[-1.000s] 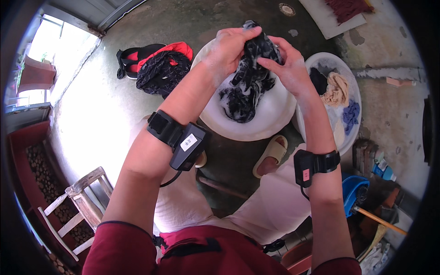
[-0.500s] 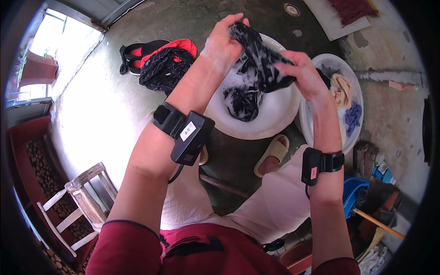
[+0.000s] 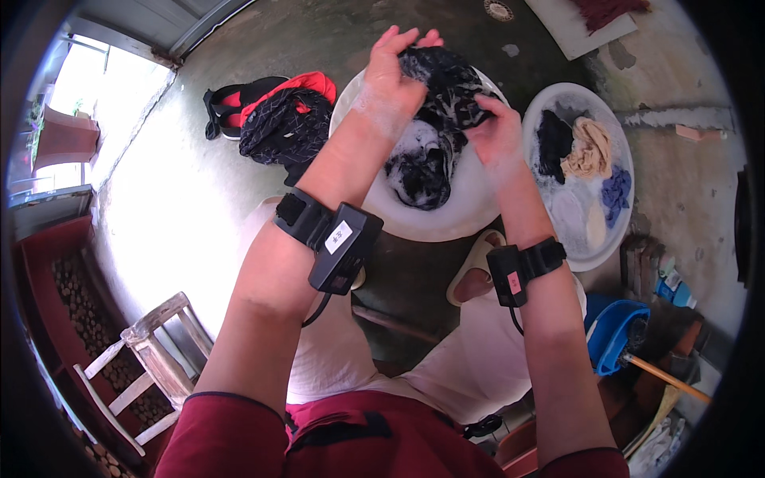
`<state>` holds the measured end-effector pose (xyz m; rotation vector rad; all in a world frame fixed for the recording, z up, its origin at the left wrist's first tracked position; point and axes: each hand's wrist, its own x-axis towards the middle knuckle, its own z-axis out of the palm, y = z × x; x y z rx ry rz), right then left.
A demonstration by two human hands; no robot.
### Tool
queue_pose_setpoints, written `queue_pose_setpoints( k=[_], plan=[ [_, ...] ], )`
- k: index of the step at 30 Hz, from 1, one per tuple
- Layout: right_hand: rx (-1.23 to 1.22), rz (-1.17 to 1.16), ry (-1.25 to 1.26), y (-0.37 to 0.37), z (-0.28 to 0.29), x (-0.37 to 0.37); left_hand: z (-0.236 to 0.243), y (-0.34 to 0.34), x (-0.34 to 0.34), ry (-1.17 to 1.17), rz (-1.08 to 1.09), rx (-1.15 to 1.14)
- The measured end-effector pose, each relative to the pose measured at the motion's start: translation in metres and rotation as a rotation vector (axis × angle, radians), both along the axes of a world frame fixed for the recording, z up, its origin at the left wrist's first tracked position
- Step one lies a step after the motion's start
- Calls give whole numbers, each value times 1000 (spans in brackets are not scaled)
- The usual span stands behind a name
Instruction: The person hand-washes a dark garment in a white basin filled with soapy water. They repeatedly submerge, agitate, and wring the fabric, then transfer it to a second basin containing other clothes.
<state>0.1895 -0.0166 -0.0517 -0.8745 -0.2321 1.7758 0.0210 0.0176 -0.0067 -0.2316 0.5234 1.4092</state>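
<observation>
My left hand point(image 3: 392, 80) is at the top of a white basin point(image 3: 366, 199), gripping a soapy black cloth point(image 3: 442, 80) by its left side, some fingertips raised beyond it. My right hand point(image 3: 496, 135) pinches the same cloth's lower right. The cloth hangs over the basin, where more black fabric point(image 3: 421, 179) lies in suds. To the right, a second white tub point(image 3: 558, 253) holds suds, a black item point(image 3: 551, 143), a beige cloth point(image 3: 590, 143) and a blue cloth point(image 3: 615, 195). Both wrists carry black strapped devices.
Black-and-red clothing point(image 3: 283, 119) lies on the floor left of the basin. A wooden chair point(image 3: 155, 358) stands lower left beside a red cabinet point(image 3: 56, 239). A blue dustpan point(image 3: 606, 334), wooden handle and blue bottle point(image 3: 676, 293) are at the lower right; a white board point(image 3: 562, 32) lies upper right.
Both hands shifted and turned the black cloth, spreading it wider. My left hand rose, then my right hand moved slightly back toward the left, showing more of the second tub.
</observation>
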Motion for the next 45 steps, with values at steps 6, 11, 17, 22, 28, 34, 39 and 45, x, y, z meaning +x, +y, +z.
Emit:
queue_pose_setpoints(
  k=[6,11,17,22,28,34,39,45],
  plan=[
    [-35,-255,-927,-5,-36,41,-45,-26,6,876,-478,-254],
    [88,70,-1671,-33,-86,37,-70,-74,42,1868,-660,-167],
    [176,241,-1902,-40,-125,21,-126,-73,62,2011,-867,199],
    [44,305,-1815,-39,-158,19,-180,-66,60,2187,-1281,286],
    [50,482,-1706,-27,-201,28,-219,-73,67,2391,-1027,410],
    [44,-190,-1440,-13,-119,-9,-184,-38,62,1423,-793,-35],
    [451,2,-1345,-30,-20,-58,-150,-31,36,570,-661,-69],
    [203,-103,-1427,-18,-9,-41,-155,-37,39,1468,-680,719]
  ],
)
